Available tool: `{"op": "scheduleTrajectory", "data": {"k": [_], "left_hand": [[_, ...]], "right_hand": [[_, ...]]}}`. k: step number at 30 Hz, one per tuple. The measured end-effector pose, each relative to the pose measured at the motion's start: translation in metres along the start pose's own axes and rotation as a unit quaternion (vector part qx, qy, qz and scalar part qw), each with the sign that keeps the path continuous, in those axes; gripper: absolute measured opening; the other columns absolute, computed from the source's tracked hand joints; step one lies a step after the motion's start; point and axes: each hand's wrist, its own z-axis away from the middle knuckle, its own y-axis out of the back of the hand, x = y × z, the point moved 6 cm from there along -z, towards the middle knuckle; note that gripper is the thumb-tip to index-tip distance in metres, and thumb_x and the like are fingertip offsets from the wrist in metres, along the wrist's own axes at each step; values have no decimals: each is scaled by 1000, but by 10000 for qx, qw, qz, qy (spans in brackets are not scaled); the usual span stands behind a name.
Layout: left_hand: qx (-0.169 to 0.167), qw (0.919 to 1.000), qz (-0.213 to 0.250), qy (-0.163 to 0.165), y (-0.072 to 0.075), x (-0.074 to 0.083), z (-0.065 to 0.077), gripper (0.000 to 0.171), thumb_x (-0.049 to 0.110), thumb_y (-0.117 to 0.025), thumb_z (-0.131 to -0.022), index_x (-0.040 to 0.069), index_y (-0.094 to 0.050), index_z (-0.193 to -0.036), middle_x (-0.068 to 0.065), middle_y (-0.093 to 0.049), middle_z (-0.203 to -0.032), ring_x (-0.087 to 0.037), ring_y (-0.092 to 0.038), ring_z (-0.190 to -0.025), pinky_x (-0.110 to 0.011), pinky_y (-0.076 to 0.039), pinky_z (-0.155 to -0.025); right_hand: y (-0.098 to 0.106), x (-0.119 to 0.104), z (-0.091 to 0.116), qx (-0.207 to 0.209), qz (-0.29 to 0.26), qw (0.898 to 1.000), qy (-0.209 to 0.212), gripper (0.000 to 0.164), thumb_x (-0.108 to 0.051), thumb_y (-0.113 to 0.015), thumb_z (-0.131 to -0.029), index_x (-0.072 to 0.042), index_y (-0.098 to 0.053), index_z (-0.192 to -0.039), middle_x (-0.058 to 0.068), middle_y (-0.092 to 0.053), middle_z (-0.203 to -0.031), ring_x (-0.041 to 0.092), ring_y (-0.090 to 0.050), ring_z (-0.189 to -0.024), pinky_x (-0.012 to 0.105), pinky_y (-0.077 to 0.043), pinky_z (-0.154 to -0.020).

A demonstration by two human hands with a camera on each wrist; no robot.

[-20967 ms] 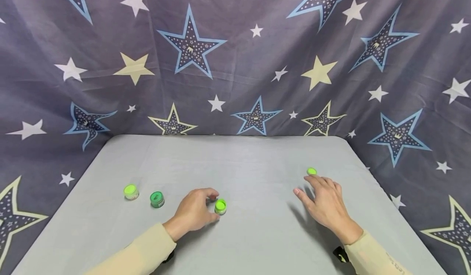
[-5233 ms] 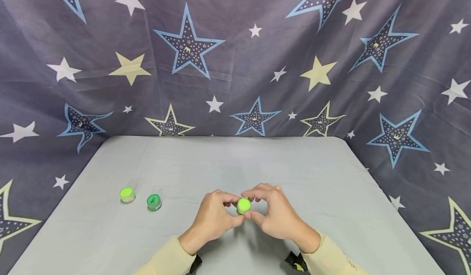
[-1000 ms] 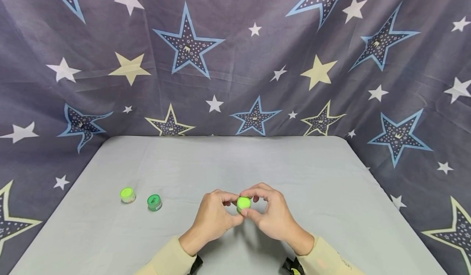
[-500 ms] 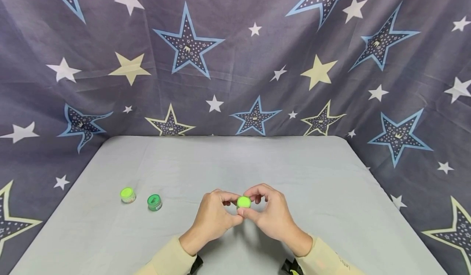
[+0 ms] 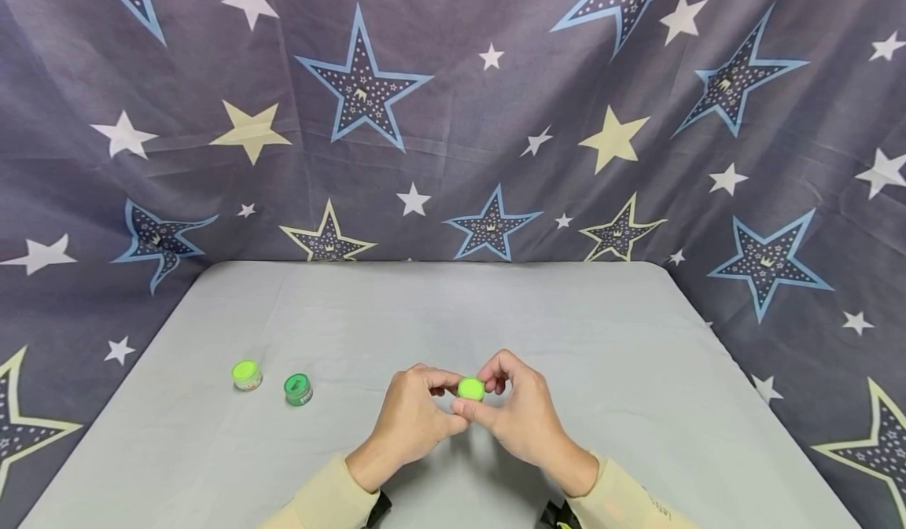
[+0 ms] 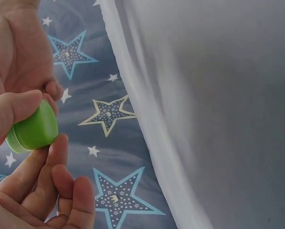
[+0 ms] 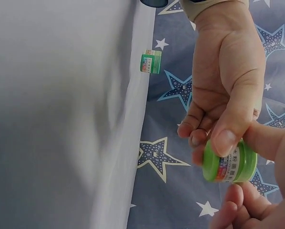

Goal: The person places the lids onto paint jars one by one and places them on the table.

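Note:
In the head view, both hands meet at a small lime-green paint jar [image 5: 470, 388], its bright round top facing up. My left hand [image 5: 406, 415] holds the jar from the left between thumb and fingers. From the right, my right hand [image 5: 524, 413] pinches around the lid, thumb in front and index finger behind. A white printed label shows on the jar's side [image 7: 232, 164] in the right wrist view. Smooth green plastic [image 6: 40, 126] is visible between the fingers in the left wrist view. Whether the jar touches the table cannot be told.
Two other jars stand on the table's left side: a lime-green one [image 5: 247, 375] and a darker green one [image 5: 298, 389]. A grey cloth covers the table [image 5: 453, 301]. Behind and beside it hangs a dark star-patterned curtain [image 5: 453, 120].
Since the oldest frame, the lid lying at right has come onto the jar. Over the last second, my right hand's thumb shifts left and its index finger right around the lid, clockwise.

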Motion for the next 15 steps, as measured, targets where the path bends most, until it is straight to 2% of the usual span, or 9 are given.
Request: {"op": "scheduleTrajectory", "data": {"k": [3,7,11,15], "left_hand": [[-10,10000,6,-2,0,0,0,29,12,-90,-71,16,-81,-99,14,-70,-87,-15,-65,-89,-28,-54,-76],[-33,10000,6,-37,0,0,0,27,13,-91,-72,17,-82,-97,14,-72,-88,-20,-66,-89,-29,-53,-76],[-33,10000,2,-43,-1,0,-1,25,14,-91,-72,21,-82,-94,17,-72,-86,-21,-66,-89,-29,-53,-76],[-22,10000,-10,-40,-1,0,-1,23,15,-91,-72,23,-82,-92,19,-71,-85,-21,-66,-89,-29,-53,-76]], "right_hand": [[1,-2,0,-10,77,9998,203,40,-33,-95,-72,-18,-63,-90,1,-60,-81,24,-57,-79,32,-47,-71],[3,-7,-1,-121,271,9972,691,43,-22,-96,-72,-19,-69,-105,-6,-63,-91,22,-59,-83,33,-48,-74],[5,-11,-2,-324,344,9936,1028,52,-8,-92,-72,-20,-71,-118,-6,-68,-103,21,-60,-88,33,-45,-77],[4,-13,-2,-501,236,9920,1138,50,-1,-88,-74,-16,-73,-119,-4,-70,-108,19,-61,-90,31,-48,-78]]}}
